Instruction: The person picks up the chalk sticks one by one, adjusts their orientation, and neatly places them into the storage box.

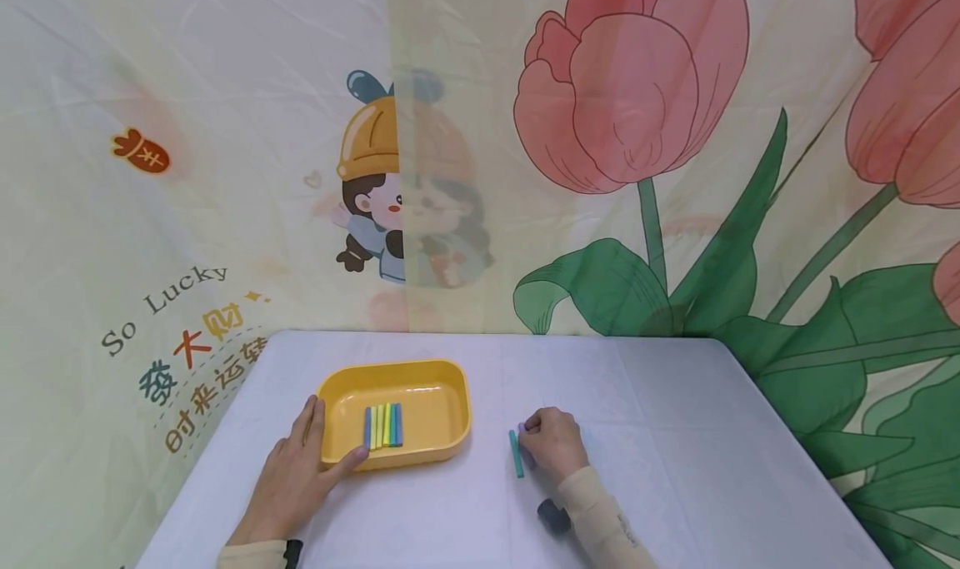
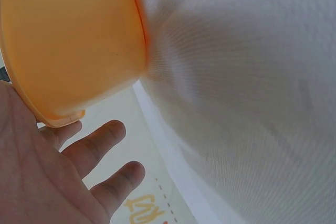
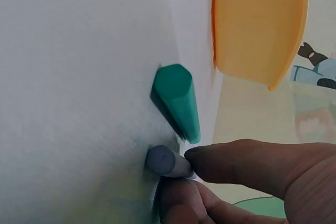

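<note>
The table [image 1: 675, 436] bears a yellow tray [image 1: 450, 386] at ten o'clock, steadied by the flat, open left hand [image 1: 296, 477]. This looks like the pick-up step: the right hand [image 1: 553, 444] pinches a lilac chalk [image 3: 165, 162] beside the green chalk [image 1: 516, 454]. Lifting calls for a firmer hold. The fingers hide most of the lilac chalk.

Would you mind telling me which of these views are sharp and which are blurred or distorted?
Head view: evenly lit, sharp, with wide-angle bending at the edges; the yellow tray and teal stick read clearly. Left wrist view: the tray's wall is too close and soft. Right wrist view: the teal stick is fairly crisp, the right hand's fingertips slightly soft.
</note>
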`<action>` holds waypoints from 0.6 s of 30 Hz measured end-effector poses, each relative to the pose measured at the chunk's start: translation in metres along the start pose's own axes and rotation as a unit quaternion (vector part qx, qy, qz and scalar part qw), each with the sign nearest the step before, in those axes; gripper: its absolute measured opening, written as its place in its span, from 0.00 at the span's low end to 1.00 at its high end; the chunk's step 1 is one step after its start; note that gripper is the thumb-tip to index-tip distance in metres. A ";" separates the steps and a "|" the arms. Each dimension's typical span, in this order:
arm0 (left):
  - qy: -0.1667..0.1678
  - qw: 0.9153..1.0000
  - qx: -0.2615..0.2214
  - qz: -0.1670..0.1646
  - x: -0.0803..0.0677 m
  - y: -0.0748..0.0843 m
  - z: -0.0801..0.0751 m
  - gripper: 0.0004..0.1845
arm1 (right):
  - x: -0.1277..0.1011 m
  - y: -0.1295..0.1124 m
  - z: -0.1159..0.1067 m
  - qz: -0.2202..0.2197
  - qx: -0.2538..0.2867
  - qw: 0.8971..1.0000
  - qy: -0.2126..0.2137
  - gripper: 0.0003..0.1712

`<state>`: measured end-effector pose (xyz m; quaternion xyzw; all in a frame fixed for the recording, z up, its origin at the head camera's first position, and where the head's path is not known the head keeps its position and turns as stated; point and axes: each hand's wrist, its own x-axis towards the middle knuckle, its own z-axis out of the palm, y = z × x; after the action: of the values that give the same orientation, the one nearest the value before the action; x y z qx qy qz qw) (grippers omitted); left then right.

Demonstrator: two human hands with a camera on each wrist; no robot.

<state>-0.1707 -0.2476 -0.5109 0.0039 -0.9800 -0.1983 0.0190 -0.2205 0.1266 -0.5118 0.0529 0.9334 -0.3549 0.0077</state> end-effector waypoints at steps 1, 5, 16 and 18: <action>0.001 1.000 0.000 0.000 0.000 0.000 0.000 0.67 | 0.001 0.000 0.000 0.002 -0.002 1.000 -0.002 0.08; 0.001 1.000 0.001 -0.001 0.000 0.000 0.000 0.67 | 0.003 0.000 -0.002 0.006 0.006 1.000 -0.007 0.09; 0.001 1.000 0.002 -0.005 0.001 0.000 0.001 0.67 | 0.008 -0.004 -0.004 0.006 0.029 0.999 -0.014 0.08; -0.001 1.000 0.001 -0.008 0.001 0.001 0.001 0.68 | 0.009 -0.006 -0.006 0.003 0.035 0.999 -0.014 0.08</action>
<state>-0.1717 -0.2469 -0.5112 0.0115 -0.9800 -0.1978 0.0168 -0.2295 0.1269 -0.5039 0.0508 0.9200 -0.3882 0.0197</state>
